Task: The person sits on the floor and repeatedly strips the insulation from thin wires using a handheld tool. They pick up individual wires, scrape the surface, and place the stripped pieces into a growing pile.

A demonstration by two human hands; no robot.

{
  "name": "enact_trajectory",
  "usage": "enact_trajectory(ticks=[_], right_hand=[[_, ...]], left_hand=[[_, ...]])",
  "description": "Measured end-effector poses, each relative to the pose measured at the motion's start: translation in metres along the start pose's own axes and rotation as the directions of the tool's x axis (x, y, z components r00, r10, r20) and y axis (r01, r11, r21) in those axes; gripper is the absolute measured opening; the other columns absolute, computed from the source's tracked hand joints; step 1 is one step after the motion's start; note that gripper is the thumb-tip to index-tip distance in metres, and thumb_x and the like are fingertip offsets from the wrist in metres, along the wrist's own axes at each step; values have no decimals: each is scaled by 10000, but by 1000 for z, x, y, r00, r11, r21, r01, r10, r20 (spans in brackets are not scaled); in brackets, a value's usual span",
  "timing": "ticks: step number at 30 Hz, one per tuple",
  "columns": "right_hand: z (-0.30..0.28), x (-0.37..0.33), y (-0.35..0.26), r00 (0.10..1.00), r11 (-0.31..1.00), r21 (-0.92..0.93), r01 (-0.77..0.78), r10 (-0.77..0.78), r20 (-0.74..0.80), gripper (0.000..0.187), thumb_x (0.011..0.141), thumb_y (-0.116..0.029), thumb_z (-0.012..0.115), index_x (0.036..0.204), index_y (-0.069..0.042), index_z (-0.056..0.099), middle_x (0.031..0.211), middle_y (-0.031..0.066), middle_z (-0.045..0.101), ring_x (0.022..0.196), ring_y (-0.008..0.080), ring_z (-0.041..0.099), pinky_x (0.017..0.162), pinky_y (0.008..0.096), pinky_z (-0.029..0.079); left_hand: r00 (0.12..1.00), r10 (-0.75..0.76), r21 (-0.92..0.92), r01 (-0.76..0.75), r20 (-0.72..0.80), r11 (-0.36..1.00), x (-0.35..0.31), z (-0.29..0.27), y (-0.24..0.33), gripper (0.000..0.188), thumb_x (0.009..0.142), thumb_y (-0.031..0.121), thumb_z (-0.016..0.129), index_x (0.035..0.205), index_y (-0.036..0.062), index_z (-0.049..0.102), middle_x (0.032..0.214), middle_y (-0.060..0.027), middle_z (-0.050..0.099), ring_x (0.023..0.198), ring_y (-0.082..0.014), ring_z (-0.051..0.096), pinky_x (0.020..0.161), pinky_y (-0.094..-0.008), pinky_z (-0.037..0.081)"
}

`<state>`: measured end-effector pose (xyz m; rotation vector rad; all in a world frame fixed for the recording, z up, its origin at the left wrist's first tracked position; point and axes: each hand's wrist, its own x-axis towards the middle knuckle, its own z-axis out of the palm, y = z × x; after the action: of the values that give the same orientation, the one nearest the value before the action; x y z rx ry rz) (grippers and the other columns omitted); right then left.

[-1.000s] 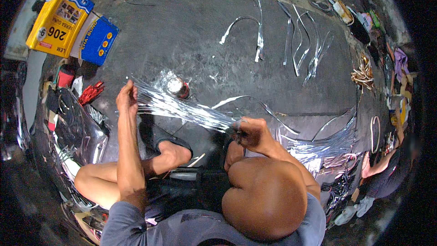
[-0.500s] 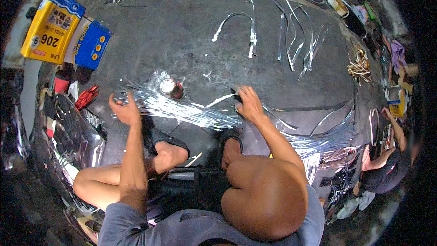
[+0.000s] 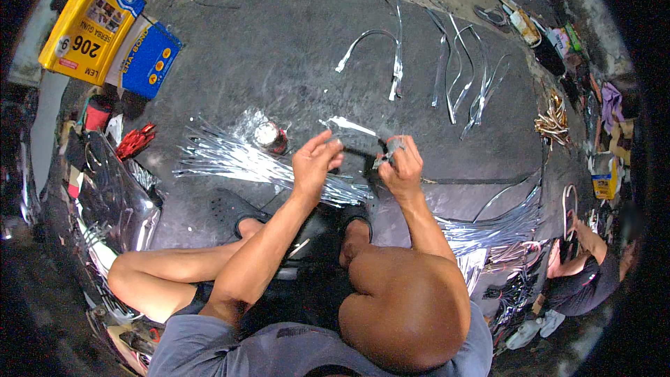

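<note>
One greyish piece (image 3: 382, 157), half-hidden in the right hand (image 3: 403, 171)

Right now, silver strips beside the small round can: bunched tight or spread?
Spread: the silver strips lie on the dark floor, left ends fanned apart. The left hand hides part.

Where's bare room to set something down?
Widest patch: dark mat between the blue box and hook-shaped silver strip. Narrower: between that strip and the loose strips to its right. Crowded: around the silver bundle and small can.
</note>
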<state>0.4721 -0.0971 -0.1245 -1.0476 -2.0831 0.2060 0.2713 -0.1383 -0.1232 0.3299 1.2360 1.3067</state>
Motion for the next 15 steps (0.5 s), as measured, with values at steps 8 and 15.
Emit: enact_trajectory(ticks=[8,15], right_hand=[[-3,20,-42,999,985,168,-34,32,17,414,635,-76,743,1014,33,618,1012,229,625,923,398,618,786,441,518],[8,50,-74,986,907,388,-163,136,96,346,643,-103,800,923,22,639,847,164,639,723,319,646,622,382,510]], left_hand=[[988,151,11,-151,-38,988,0,11,38,203,889,50,697,1074,-33,694,845,-58,697,724,-101,653,670,-213,528],[964,257,94,-250,-74,964,-27,14,50,159,825,-17,733,980,-21,697,812,-41,690,711,-64,605,652,-198,475]])
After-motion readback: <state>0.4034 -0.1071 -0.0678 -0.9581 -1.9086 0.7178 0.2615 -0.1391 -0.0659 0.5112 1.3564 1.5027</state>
